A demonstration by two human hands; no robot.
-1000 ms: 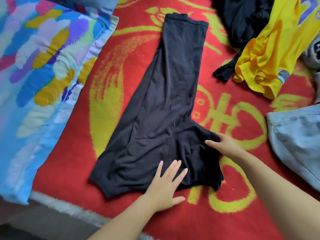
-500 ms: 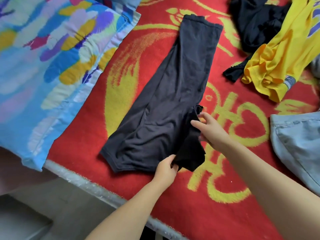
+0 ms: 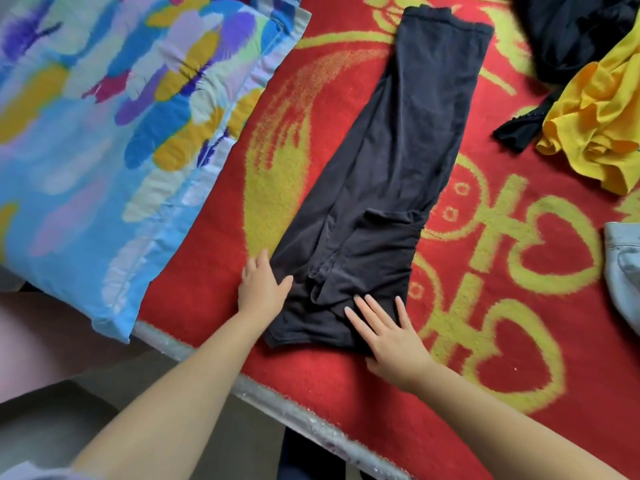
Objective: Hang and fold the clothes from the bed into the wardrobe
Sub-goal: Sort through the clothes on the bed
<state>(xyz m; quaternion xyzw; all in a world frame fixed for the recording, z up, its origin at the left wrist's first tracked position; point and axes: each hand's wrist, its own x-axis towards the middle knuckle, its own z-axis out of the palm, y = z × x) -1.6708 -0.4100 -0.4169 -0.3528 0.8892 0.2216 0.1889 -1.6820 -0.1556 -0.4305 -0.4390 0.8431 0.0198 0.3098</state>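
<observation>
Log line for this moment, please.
step: folding | black pants flat on red blanket | left hand flat on edge | right hand pressing waist end | wardrobe: not visible

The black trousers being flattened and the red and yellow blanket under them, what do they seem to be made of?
The black trousers look like a thin, matte knit, perhaps cotton jersey: they lie limp with soft, shallow creases and no shine. The red and yellow blanket looks like a thick plush or fleece pile, probably synthetic: its surface is fuzzy and the pattern edges are blurred by the nap.
</observation>
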